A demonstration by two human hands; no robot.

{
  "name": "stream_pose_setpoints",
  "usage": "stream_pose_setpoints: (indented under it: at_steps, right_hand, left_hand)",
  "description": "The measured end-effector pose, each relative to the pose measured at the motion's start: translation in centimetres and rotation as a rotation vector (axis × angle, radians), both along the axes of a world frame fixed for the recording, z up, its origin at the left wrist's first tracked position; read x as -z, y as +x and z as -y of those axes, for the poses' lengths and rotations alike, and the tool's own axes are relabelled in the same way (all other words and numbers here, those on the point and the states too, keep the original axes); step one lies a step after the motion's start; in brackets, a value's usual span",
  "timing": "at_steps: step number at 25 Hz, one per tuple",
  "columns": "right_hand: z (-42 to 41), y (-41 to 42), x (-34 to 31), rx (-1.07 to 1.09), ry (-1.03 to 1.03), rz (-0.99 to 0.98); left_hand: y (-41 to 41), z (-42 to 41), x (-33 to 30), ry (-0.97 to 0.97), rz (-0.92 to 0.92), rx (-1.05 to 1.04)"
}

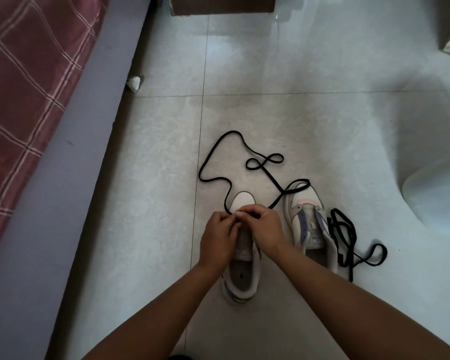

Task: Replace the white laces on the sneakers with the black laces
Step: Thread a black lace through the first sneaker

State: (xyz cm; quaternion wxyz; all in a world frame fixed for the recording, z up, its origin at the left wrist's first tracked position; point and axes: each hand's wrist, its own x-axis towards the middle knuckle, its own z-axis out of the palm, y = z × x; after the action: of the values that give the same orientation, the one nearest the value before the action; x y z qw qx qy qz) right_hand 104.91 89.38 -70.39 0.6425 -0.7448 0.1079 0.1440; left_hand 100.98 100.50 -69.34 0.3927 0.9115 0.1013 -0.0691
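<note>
Working at the forepart of the left sneaker (240, 271): left hand (217, 241) and right hand (264, 228) together, fingers curled, apparently pinching the black lace (213, 154) near the toe. Lace running far and left in loops over the tiled floor (153, 203), crossing the toe of the right sneaker (311, 229). Second black lace (344, 237) bunched just right of that sneaker. Checked bedding (26, 74) far left.
</note>
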Motion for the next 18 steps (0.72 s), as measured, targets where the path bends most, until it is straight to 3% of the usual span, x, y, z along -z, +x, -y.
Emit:
stream_pose_setpoints:
  at_steps: [3, 6, 10, 13, 16, 18]
  right_hand:
    - [-0.4, -0.1, -0.1, -0.005, -0.029, -0.004]
    - [-0.1, -0.2, -0.5, -0.134, -0.187, 0.093]
    - [0.4, -2.3, -1.9, -0.238, -0.521, 0.395]
    - [0.8, -4.0, -3.7, -0.256, -0.538, 0.632]
    - [1.3, -4.9, -6.2, -0.234, -0.456, 0.656]
    - [1.8, -6.4, -8.4, -0.246, -0.405, 0.700]
  left_hand:
    - [-3.2, 1.8, -1.1, 0.226, 0.128, 0.141]
    - [-5.5, 2.6, -0.7, 0.444, 0.070, 0.445]
    - [-5.1, 2.2, -0.3, 0.400, 0.026, 0.505]
    - [-4.7, 2.1, -0.8, 0.444, 0.028, 0.571]
    - [-4.5, 2.1, -0.3, 0.486, 0.047, 0.573]
    - [-4.2, 2.2, 0.1, 0.493, -0.088, 0.599]
